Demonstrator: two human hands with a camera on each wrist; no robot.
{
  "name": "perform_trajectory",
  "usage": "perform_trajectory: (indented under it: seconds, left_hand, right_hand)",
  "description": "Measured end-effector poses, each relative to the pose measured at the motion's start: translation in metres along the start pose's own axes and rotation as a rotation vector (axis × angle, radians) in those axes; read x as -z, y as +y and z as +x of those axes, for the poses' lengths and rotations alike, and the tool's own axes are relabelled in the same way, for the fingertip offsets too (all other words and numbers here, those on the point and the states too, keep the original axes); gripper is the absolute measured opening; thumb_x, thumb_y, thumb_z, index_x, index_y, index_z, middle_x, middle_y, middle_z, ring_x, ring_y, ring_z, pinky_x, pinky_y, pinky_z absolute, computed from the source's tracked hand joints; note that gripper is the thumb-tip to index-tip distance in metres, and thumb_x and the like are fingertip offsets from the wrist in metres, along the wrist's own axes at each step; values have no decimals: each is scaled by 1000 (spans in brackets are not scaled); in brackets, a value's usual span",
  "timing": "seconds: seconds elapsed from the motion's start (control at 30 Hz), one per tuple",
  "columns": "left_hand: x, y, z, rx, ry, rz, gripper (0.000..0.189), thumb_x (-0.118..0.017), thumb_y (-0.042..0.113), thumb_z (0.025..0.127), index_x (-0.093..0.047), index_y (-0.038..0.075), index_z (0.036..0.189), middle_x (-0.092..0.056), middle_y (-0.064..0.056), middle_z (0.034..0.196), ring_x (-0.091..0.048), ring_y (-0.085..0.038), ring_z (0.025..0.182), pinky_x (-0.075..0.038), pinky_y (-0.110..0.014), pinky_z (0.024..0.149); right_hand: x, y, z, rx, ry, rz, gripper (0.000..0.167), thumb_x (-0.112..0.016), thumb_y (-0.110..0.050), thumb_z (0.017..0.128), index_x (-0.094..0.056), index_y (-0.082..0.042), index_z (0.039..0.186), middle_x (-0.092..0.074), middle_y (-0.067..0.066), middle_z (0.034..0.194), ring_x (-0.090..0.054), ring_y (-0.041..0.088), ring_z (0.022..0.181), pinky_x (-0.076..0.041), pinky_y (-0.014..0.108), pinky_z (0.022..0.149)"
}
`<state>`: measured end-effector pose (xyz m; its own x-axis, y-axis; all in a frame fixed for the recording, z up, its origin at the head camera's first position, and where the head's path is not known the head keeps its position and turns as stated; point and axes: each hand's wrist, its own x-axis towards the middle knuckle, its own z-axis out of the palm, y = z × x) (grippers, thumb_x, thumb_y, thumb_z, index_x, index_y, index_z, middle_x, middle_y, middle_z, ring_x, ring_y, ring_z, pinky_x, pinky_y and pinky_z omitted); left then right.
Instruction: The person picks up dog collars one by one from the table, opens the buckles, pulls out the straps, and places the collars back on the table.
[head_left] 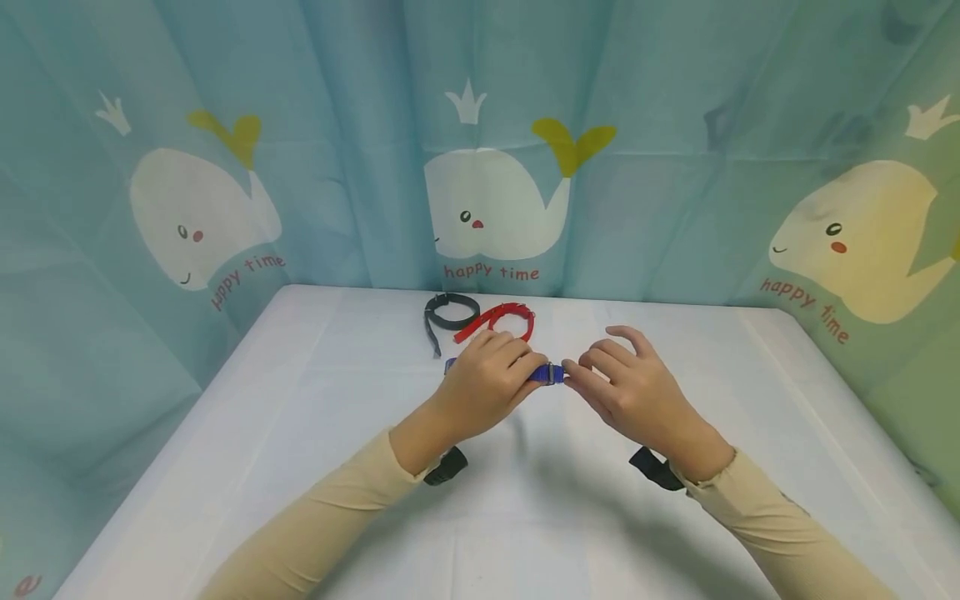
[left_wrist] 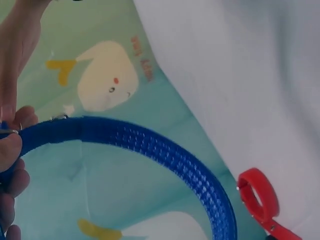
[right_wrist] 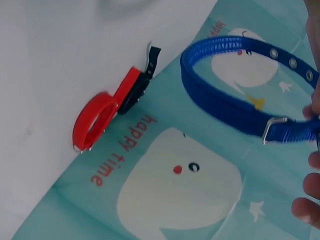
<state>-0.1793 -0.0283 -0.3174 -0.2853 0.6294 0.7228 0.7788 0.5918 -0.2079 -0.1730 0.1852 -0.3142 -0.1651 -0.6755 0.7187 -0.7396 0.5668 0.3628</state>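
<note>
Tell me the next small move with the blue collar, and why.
Probably ease the holed end of the blue collar through its buckle: the collar curves into a loop, both ends running to the left hand and the right hand, which hide whether it is threaded.

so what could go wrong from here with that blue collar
The blue collar is held up off the table, so it could drop if the left grip loosens. The right grip meets it only with the fingertips, near a metal loop, so that end might slip. The red collar and black collar lie close together just beyond; a forward sweep could knock them.
</note>
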Motion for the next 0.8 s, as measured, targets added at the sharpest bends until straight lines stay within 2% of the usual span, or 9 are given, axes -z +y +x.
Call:
perform_trajectory:
  seconds: [0.13,0.2,0.4,0.53,0.67,0.8]
  left_hand:
    - [-2,2,1,-20,0,-2,21,-75,27,79,-70,11,92,-69,1,82,-61,-14,78,-49,-24,73]
    - [-1,2,1,-29,8,3,22,-76,27,79,-70,11,92,-68,1,82,-61,-14,78,-49,-25,73]
    - [3,1,1,-39,51,-17,22,-76,28,79,-70,11,92,-69,1,83,-61,-14,78,-48,-25,72]
    - [4,1,1,-52,63,-34,24,-75,29,79,-70,11,93,-69,1,83,-60,-14,78,-48,-25,72]
    - [8,-3,1,-41,18,-34,29,-75,33,78,-70,14,98,-70,2,81,-63,-13,76,-48,-25,71]
    - [12,-8,-3,-4,-59,-10,35,-75,35,77,-69,20,108,-71,4,80,-65,-10,74,-48,-26,71]
  right_hand:
    - [-2,-3,3,27,48,14,33,-45,-21,100,-67,-4,82,-61,4,68,-58,21,65,-51,50,78]
    - [-2,-3,3,11,47,14,34,-45,-24,100,-68,-4,83,-61,5,68,-58,21,65,-51,50,78]
    - [0,2,-5,-67,-78,64,48,-41,-41,99,-70,-4,91,-66,7,75,-62,22,70,-49,49,83]
    - [-1,3,-7,-75,-103,124,42,-47,-38,97,-69,-3,91,-68,6,80,-63,21,74,-49,49,84]
    - [1,4,-6,-85,-95,137,37,-47,-32,97,-68,-2,88,-68,7,79,-64,21,72,-49,49,84]
    - [5,6,-7,-105,-72,118,44,-41,-33,99,-68,-1,85,-68,8,75,-63,22,67,-49,49,81]
